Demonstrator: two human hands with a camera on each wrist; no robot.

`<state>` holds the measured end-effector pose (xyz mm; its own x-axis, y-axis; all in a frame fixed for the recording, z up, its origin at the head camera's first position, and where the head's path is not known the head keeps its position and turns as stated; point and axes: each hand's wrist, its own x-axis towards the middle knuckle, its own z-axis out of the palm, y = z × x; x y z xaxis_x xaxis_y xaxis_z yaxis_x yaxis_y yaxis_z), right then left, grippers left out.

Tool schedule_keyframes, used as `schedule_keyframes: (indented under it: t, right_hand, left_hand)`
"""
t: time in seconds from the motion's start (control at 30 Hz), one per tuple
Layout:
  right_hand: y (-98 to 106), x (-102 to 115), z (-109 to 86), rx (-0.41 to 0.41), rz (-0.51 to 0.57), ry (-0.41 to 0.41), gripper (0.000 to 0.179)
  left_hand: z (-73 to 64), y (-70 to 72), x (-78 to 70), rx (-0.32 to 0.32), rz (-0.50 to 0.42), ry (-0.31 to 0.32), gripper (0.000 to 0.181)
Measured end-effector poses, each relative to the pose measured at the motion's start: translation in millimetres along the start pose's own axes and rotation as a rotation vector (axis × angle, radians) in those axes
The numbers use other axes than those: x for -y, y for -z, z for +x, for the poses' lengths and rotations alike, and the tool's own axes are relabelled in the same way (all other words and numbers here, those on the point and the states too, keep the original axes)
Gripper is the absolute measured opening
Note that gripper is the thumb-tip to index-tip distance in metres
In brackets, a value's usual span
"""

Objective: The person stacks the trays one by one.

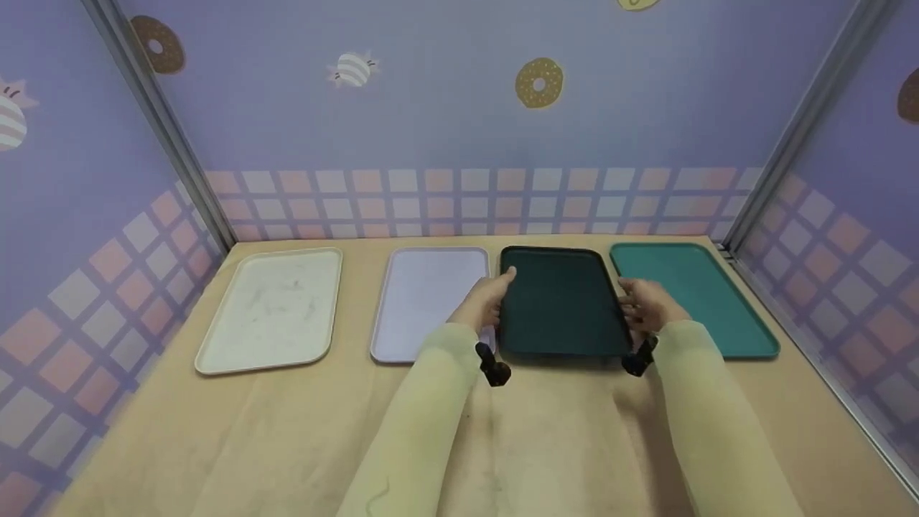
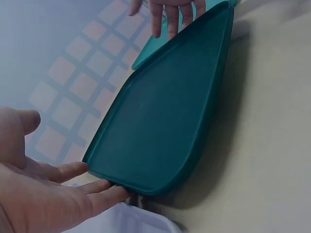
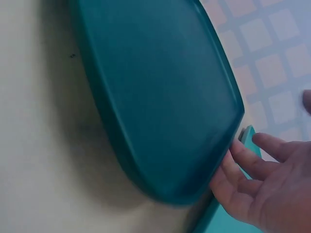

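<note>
A dark green, nearly black rectangular tray (image 1: 558, 301) lies between the two hands, its near edge casting a shadow on the table. At its left side is my left hand (image 1: 484, 300). In the left wrist view, straight fingers (image 2: 104, 196) reach to the tray's edge, the tips partly hidden beneath it, and the thumb stands away from the rim. My right hand (image 1: 648, 305) is at the opposite side. Its extended fingers (image 3: 238, 187) touch the tray's side in the right wrist view, with the thumb apart from it.
A lilac tray (image 1: 431, 287) lies just left of the dark one, partly under the left forearm. Further left is a white tray (image 1: 276, 309). A teal tray (image 1: 696, 294) lies on the right. All are on a beige table (image 1: 287, 445) against a patterned wall (image 1: 445, 122).
</note>
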<state>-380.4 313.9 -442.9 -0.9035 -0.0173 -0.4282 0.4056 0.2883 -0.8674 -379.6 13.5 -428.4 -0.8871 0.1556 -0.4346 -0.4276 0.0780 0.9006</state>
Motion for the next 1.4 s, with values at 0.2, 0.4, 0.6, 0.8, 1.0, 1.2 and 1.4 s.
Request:
schedule_keyframes:
  t: [0.2,0.4,0.6,0.8,1.0,1.2,1.4]
  right_hand:
    - [11,-5,3.0,0.093,-0.033,0.025,0.059]
    - [16,-10,1.3,0.157,-0.106,0.026,0.069]
    - [19,-12,0.0,0.163,-0.113,0.008,0.066]
    - [19,-16,-4.7,0.135,-0.148,0.005,0.066]
    - [14,-18,-13.3,0.061,-0.265,0.004,0.066]
    - [7,-21,-25.5,0.004,-0.308,0.0,0.066]
    - [0,-29,-41.4,-0.025,-0.328,-0.005,0.066]
  left_hand:
    - [3.0,10.0,0.4,-0.054,0.075,0.018,0.054]
    - [7.5,19.4,7.3,-0.078,0.157,0.034,0.01]
    - [5.6,20.7,14.6,-0.057,0.167,0.013,0.038]
    - [1.8,9.9,23.1,-0.093,0.232,-0.022,0.046]
    - [-3.6,-3.0,29.5,-0.116,0.412,-0.04,0.047]
    - [-14.9,-10.4,33.3,-0.127,0.576,-0.06,0.045]
    - [-33.6,-18.3,42.9,-0.126,0.771,-0.156,0.048]
